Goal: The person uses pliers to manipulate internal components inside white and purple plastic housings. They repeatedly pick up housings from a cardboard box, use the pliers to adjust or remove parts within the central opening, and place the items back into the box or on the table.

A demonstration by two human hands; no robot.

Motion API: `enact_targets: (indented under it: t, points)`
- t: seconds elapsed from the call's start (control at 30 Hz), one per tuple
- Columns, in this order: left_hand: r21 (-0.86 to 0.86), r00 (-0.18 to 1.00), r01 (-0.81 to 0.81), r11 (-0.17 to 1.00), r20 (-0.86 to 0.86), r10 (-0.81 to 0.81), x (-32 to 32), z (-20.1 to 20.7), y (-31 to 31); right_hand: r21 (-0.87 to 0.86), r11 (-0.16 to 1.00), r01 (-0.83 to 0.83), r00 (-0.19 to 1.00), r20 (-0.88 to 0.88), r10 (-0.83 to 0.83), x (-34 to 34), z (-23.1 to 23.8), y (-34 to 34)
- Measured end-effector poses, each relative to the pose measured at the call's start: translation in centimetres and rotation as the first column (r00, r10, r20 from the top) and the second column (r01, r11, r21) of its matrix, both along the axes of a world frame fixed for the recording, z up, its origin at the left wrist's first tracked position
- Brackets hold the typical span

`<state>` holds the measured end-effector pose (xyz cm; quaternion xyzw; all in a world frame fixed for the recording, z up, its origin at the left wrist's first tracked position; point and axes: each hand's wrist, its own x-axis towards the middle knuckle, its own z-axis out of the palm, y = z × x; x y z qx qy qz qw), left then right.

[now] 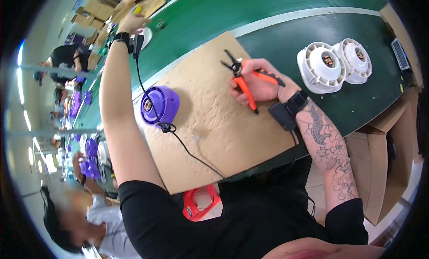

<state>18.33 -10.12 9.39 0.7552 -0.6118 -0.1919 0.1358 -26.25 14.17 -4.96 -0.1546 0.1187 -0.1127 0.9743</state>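
My right hand (pixel 262 82) is wrapped round a pair of wire strippers (pixel 245 90) with orange and black handles. Their dark jaws are spread and point up and away over the brown board (pixel 214 138). Far out at the upper left, my left hand (pixel 132 24) reaches over the green surface. Beside its fingers is a small yellow thing (pixel 137 9); whether they touch it is unclear. A white rounded thing (pixel 145 37) is partly hidden by that wrist. On the board's left part rests a purple round housing (pixel 161 106), with copper-coloured bits in its centre.
Two white round housings (pixel 322 67) with copper-coloured centres sit on the dark green table at right. A black cable (pixel 187 149) runs from my left wrist across the purple housing and board. Open cardboard boxes (pixel 380 156) stand at lower right. Another person (pixel 85 214) is at left.
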Motion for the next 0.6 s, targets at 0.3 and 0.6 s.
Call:
enact_targets:
  t: [0.3, 0.6]
  points:
    - [0.250, 0.860, 0.102, 0.963, 0.465, -0.212, -9.3, 4.8, 27.8, -0.160, 0.980, 0.115, 0.991, -0.052, -0.124, 0.1, 3.0, 1.9]
    - [-0.224, 0.977, -0.152, 0.963, 0.113, 0.181, -5.9, -9.9, 35.3, -0.274, 0.942, 0.196, 0.974, -0.060, -0.220, -0.2, 2.8, 2.4]
